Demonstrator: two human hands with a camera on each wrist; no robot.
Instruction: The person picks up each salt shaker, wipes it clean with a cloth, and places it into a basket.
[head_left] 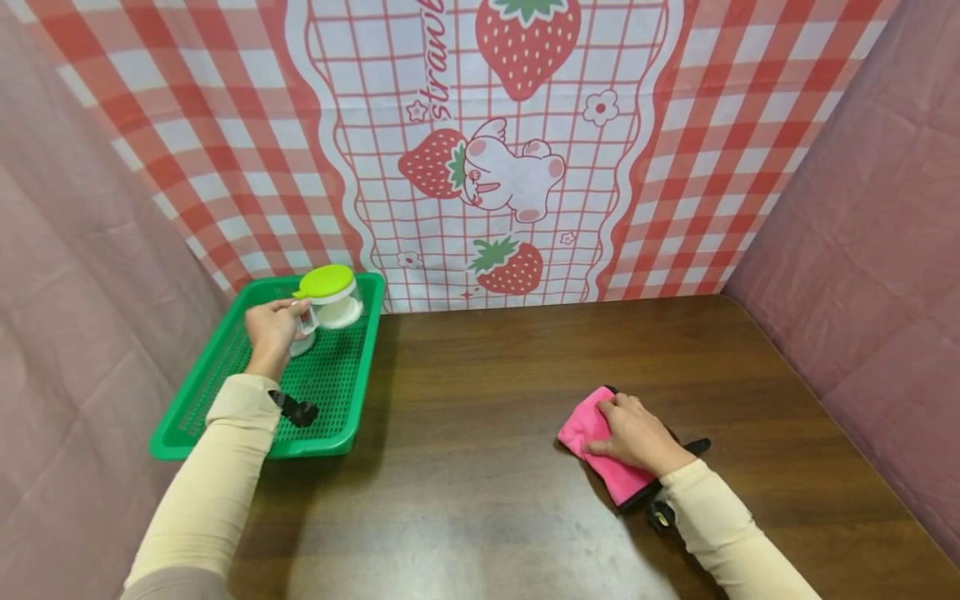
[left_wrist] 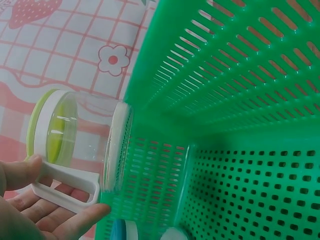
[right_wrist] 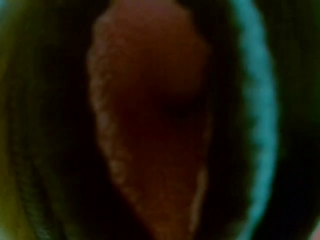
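In the head view my left hand (head_left: 272, 327) is over the far end of the green basket (head_left: 358, 392), holding a clear seasoning jar (head_left: 347, 308) by its white handle. In the left wrist view the jar (left_wrist: 90, 135) is tipped on its side, its lime-green lid (left_wrist: 40, 125) facing left and white contents lying at its base. Thumb and fingers of the left hand (left_wrist: 45, 210) wrap the handle. Over on the right, my right hand (head_left: 637, 433) grips a folded pink cloth (head_left: 626, 479) with dark edging on the table. The right wrist view is dark and blurred.
Low in the basket lies an item with a blue and white rim (left_wrist: 122, 231), beside a white rounded thing (left_wrist: 175, 234). A black strap end (head_left: 697, 447) sticks out near the right wrist. Behind the wooden table (head_left: 465, 400) hangs a strawberry-print curtain (head_left: 480, 167).
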